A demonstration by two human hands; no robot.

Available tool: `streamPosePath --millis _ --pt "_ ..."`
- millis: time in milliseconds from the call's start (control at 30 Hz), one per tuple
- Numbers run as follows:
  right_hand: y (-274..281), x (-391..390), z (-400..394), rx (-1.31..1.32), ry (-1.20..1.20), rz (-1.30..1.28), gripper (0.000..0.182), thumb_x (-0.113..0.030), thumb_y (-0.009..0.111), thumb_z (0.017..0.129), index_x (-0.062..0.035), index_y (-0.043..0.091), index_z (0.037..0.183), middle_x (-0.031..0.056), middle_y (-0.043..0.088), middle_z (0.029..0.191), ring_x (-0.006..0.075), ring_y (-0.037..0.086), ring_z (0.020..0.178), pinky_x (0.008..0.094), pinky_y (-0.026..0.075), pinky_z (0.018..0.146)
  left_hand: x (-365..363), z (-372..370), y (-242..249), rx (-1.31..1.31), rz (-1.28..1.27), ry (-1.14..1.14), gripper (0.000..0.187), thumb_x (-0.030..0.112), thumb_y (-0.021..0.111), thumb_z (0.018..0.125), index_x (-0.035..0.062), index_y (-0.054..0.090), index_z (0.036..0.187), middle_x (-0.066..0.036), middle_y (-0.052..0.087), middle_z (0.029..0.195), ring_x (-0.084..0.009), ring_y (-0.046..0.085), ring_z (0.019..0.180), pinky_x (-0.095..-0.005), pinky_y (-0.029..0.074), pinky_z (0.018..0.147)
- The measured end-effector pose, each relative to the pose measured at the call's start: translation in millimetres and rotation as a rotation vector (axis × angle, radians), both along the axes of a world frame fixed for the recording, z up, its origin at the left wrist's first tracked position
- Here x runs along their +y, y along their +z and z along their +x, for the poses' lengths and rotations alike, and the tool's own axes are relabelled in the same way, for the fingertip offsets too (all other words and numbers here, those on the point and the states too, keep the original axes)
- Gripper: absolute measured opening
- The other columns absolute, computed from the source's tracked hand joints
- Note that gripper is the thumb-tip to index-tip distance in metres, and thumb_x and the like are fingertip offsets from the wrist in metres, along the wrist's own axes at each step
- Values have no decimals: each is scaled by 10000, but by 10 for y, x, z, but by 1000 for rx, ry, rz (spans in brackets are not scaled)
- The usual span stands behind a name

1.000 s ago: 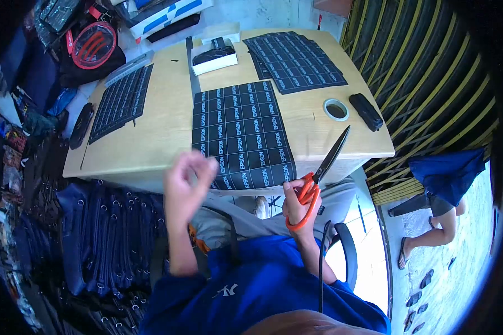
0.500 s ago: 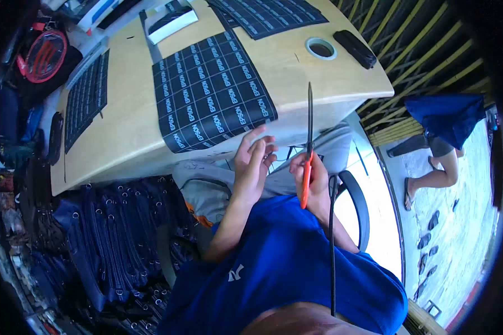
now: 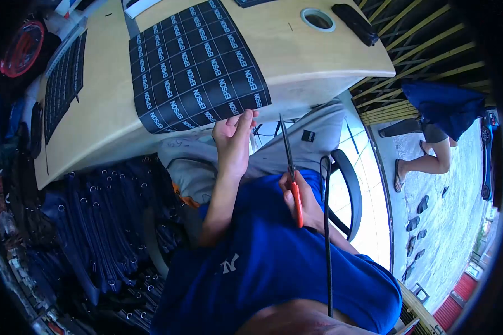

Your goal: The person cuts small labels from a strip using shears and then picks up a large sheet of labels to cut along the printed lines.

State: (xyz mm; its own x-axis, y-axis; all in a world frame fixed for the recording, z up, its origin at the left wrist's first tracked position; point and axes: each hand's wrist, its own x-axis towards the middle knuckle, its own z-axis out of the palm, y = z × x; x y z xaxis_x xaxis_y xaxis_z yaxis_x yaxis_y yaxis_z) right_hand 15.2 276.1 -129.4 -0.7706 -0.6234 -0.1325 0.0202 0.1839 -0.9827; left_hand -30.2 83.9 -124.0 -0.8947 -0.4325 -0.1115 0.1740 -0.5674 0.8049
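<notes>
Wooden desk (image 3: 296, 50), label sheet (image 3: 198, 67) overhanging; left hand (image 3: 233, 142) loosely open at six o'clock, right hand (image 3: 296, 192) gripping orange scissors (image 3: 292, 173).

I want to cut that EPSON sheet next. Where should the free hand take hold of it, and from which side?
Probably the near edge of the sheet, where it overhangs the table. Come from below and in front, thumb on top: there it can be pinched, while the rest lies flat. The left hand is already there; the right hand holds the scissors.
</notes>
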Motion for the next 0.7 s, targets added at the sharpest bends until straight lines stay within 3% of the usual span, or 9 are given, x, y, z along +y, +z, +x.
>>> streamPosePath --millis 233,300,467,700 --pt "42 13 -78 -93 39 5 436 -402 534 867 9 456 993 72 475 765 141 463 671 284 395 627 144 -33 -26 74 7 38 99 46 585 853 38 592 951 -47 606 894 -138 560 833 -285 431 755" --pt "35 -5 -66 -268 9 -42 484 -494 506 857 -20 424 915 -3 380 725 77 349 610 223 302 543 181 -30 2 77 8 45 74 35 587 849 35 605 921 -42 609 862 -127 561 802 -273 438 734" --pt "187 36 -97 -177 63 60 464 -473 486 872 -15 432 924 1 392 713 65 370 608 225 312 537 209 25 205 -12 -31 64 33 33 603 839 20 618 865 -38 606 792 -92 554 722 -223 444 663" --pt "195 -24 -104 -228 122 31 742 -716 431 756 -9 422 981 -3 377 688 78 359 575 225 295 518 195 50 277 -46 23 53 65 66 602 848 15 620 885 -44 617 795 -91 554 686 -222 453 645"
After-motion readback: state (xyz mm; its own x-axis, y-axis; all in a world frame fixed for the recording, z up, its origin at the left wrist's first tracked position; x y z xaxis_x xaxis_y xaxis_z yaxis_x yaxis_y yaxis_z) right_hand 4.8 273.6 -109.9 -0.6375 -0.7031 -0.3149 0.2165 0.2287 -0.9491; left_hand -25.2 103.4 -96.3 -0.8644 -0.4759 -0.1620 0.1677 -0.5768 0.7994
